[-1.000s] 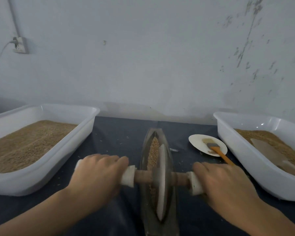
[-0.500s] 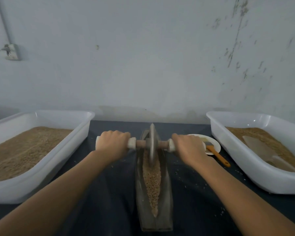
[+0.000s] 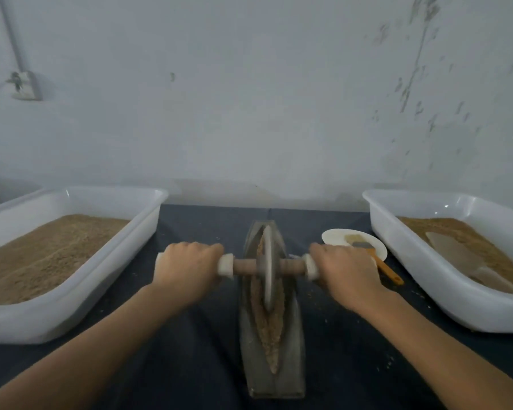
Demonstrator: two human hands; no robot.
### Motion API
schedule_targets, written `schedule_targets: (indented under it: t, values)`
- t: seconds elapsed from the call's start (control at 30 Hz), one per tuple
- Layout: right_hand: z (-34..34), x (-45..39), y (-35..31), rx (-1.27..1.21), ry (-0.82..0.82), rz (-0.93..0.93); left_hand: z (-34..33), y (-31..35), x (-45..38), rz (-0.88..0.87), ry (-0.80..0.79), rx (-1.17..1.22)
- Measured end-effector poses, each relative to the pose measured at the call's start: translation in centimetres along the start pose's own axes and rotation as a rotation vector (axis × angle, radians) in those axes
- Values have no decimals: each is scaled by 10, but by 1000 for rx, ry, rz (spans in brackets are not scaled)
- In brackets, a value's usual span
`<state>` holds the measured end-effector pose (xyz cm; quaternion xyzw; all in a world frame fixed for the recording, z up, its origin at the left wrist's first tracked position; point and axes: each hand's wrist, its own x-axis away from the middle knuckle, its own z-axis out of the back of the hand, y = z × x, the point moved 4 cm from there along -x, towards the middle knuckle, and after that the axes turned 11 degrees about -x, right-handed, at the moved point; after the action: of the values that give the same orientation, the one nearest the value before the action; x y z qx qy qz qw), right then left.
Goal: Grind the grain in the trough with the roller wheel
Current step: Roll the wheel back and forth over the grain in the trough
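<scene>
A narrow grey boat-shaped trough (image 3: 293,344) lies lengthwise on the dark cloth, with brown grain (image 3: 268,332) along its groove. The roller wheel (image 3: 267,261), a thin grey disc on a wooden axle, stands upright in the trough's far half. My left hand (image 3: 187,270) grips the axle's left handle, whose white wrap shows by the thumb. My right hand (image 3: 345,270) grips the right handle the same way.
A white tub of grain (image 3: 131,250) stands at the left. A second white tub (image 3: 403,261) at the right holds grain and a pale scoop (image 3: 456,253). A small white plate (image 3: 335,236) with an orange-handled brush (image 3: 388,272) sits beyond my right hand. Loose grains dot the dark cloth (image 3: 202,365).
The wheel rolled from the near part of the trough to its far end, then came back a little toward me. Both hands kept their hold on the handles.
</scene>
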<state>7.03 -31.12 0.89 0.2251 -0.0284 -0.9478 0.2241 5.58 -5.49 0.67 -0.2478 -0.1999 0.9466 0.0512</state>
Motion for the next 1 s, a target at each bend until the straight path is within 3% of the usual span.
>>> schedule_targets:
  t: [0.1,0.23,0.33,0.47,0.57,0.67,0.83,1.0]
  values:
    - [-15,-40,10,31,75,-64,-16,-3,-43,81,48,4]
    - [-22,-40,13,-22,67,-131,-11,-2,-52,45,41,-34]
    - [-8,0,6,-68,-4,-57,5,-1,-10,-23,27,-21]
    - [46,61,-13,-102,138,134,42,-8,56,-167,192,100]
    - [51,69,-13,-95,70,128,46,-14,66,-192,134,70]
    - [23,44,-8,-44,11,80,21,-8,37,-146,69,-40]
    - [-12,-37,11,53,101,-56,-21,-4,-46,71,17,-4]
    - [-10,-39,11,-3,47,-116,-20,-4,-42,50,-3,14]
